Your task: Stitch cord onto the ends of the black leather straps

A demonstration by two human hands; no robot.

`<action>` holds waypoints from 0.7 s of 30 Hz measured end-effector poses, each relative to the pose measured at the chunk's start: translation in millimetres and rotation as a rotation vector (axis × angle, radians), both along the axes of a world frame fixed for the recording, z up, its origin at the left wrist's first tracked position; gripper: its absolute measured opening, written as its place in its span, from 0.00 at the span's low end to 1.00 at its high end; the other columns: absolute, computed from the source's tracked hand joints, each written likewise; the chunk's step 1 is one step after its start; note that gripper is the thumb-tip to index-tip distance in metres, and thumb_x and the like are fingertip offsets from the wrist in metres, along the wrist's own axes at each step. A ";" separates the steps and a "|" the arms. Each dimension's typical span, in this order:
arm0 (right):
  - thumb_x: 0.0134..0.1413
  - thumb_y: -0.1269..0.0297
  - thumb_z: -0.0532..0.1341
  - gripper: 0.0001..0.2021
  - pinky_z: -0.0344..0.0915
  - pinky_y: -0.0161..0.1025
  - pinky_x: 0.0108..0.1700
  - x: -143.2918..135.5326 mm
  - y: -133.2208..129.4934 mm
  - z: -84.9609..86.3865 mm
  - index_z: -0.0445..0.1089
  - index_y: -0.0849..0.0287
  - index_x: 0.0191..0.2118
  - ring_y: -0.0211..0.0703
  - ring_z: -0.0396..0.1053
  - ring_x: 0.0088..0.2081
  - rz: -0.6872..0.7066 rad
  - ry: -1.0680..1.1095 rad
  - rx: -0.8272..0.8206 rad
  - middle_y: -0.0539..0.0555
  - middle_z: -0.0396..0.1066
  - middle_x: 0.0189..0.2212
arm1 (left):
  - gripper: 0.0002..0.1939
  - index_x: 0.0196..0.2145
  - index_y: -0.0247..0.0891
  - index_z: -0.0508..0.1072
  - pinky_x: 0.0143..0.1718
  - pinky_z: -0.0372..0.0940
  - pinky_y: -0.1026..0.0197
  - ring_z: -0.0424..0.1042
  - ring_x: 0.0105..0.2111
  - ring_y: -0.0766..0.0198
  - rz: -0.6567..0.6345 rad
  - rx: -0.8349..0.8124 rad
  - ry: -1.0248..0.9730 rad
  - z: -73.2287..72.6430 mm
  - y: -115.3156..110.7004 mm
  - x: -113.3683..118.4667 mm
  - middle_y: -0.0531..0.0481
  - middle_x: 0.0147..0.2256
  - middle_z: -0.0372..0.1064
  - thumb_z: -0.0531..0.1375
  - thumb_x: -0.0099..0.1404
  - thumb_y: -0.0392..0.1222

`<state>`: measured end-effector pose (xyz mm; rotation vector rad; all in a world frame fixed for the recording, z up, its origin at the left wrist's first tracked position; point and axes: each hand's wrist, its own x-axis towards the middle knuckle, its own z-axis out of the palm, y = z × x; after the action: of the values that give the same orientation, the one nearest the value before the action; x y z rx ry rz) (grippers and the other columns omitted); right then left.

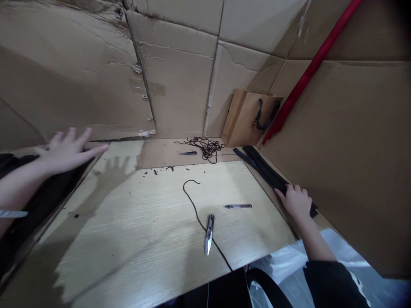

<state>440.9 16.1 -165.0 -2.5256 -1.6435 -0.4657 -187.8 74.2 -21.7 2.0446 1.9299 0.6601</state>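
My left hand [66, 152] is raised at the left with its fingers spread, slightly blurred, and nothing in it. Beneath and beside it lies a dark pile of black fabric [41, 201]. At the right edge of the table, my right hand [296, 201] has its fingers closed over black fabric strips [266, 171]. Between the hands, a pair of silver thread snips [209, 235] rests across a thin dark cord [193, 205]. A small flat metal blade [239, 206] lies to the right of the snips.
Cardboard walls [180, 85] enclose the pale tabletop [144, 214]. At the back are a tangle of dark cord [208, 147], a second small cutting tool [188, 153] and a brown paper bag [248, 119]. A red strip [305, 81] hangs along the right wall.
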 end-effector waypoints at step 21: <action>0.63 0.59 0.57 0.12 0.67 0.36 0.34 -220.5 -95.5 47.5 0.73 0.58 0.33 0.43 0.70 0.32 0.678 1.092 0.390 0.54 0.71 0.29 | 0.64 0.68 0.56 0.19 0.55 0.18 0.19 0.21 0.67 0.27 -0.822 -0.029 -0.209 -66.8 -107.3 172.0 0.39 0.69 0.12 0.60 0.51 0.73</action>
<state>220.3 -79.4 -117.4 -1.3204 -1.5205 0.5222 -15.8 -33.1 -88.4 2.3548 0.8423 0.5843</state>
